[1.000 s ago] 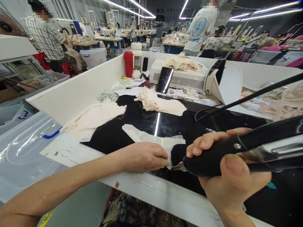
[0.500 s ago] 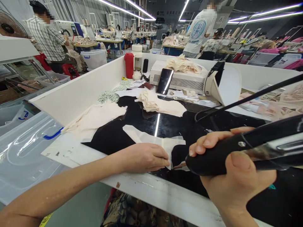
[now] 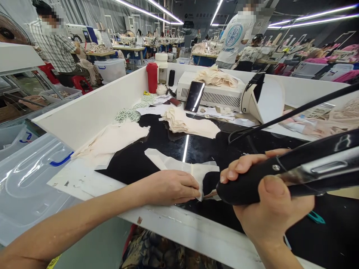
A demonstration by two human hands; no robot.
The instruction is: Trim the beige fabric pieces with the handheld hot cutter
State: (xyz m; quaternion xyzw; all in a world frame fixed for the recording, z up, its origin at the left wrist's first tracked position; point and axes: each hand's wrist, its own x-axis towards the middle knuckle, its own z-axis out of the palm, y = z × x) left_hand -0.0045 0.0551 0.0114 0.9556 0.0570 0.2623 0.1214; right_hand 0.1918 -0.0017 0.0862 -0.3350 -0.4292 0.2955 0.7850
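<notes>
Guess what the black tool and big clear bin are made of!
Tool: smooth plastic, maybe painted metal; its black body shines softly. Its silver strip gleams like polished metal. Bin: glossy plastic, probably, being see-through with bright glare.

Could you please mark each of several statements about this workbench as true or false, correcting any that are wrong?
1. The left hand rests on the pale cloth piece. True.
2. The right hand is empty. False; the right hand grips a black tool.
3. The phone leans against the white box. True.
4. The red bottle lies on its side. False; the red bottle stands upright.
5. A cloth pile sits on top of the white box. True.
</notes>
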